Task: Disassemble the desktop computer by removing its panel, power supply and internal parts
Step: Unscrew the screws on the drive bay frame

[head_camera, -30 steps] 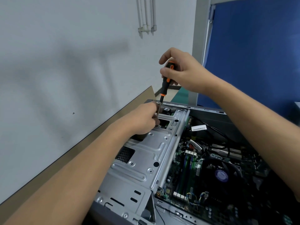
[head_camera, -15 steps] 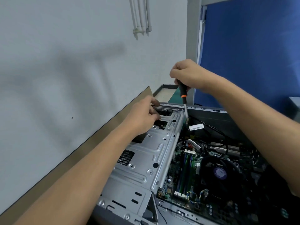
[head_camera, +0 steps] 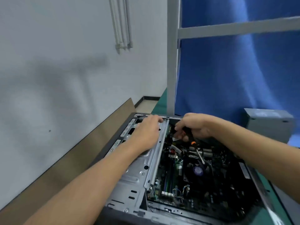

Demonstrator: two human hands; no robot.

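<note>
Both hands work at the far edge of the open computer case [head_camera: 164, 214].
Left hand [head_camera: 146, 133] lies on the metal cage [head_camera: 134, 174] inside the case, grip spread. Right hand [head_camera: 196, 127] grip curls round the screwdriver [head_camera: 193, 142], its shaft slanting over the fan [head_camera: 198, 170]. Cardboard [head_camera: 97, 140] crowds the case's left side.

Desktop computer [head_camera: 133, 184] lies flat, opened (motherboard [head_camera: 193, 185] exposed).

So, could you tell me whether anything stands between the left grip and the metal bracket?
Nothing visible does: the left grip rests directly on the metal bracket. The right grip, holding the screwdriver, is beside it over the circuit board.
</note>
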